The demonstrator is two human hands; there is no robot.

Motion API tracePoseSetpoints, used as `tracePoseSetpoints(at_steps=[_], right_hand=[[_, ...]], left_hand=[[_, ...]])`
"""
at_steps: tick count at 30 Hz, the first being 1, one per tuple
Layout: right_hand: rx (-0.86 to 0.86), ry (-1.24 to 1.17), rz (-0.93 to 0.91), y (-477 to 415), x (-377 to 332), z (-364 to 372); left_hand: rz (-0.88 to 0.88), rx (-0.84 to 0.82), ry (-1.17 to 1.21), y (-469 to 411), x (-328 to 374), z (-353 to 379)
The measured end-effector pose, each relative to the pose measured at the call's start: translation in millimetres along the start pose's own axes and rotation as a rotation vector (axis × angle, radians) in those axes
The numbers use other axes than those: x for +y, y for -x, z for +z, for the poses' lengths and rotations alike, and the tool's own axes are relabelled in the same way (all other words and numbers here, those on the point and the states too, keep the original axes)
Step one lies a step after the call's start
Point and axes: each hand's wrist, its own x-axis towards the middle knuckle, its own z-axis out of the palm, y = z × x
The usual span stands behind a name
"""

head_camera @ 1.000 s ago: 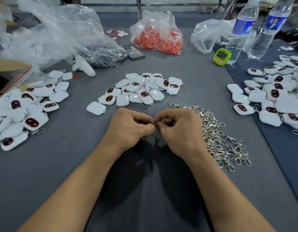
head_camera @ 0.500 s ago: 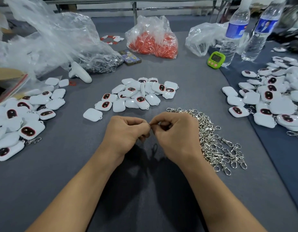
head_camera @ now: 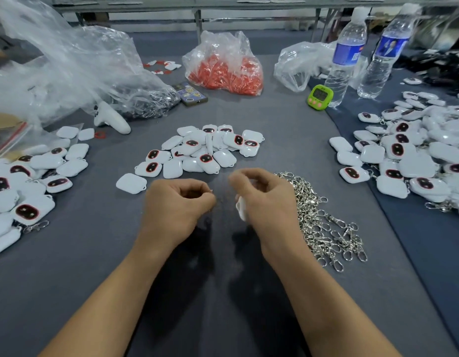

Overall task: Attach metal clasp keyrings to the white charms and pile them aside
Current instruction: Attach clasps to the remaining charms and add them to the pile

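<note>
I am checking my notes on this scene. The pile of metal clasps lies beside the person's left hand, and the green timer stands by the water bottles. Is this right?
Not quite. The head view shows the pile of metal clasps beside the right hand, which holds a white charm, not beside the left hand. The green timer does stand by the water bottles.

The white charms are smooth, shiny plastic. The clasps are bright metal. The grey surface looks like dull, soft cloth. The bags are clear, crinkly plastic.
</note>
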Motion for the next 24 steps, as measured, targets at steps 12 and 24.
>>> tracePoseSetpoints(at_steps=[12,24], right_hand=[[-0.163,-0.473,0.255,-5,3,-13],[-0.093,0.432,-0.288,-6,14,-4]], left_hand=[[0.403,0.038,-0.691,-3,-8,15],[0.428,-0.03,-0.637,-2,-7,13]])
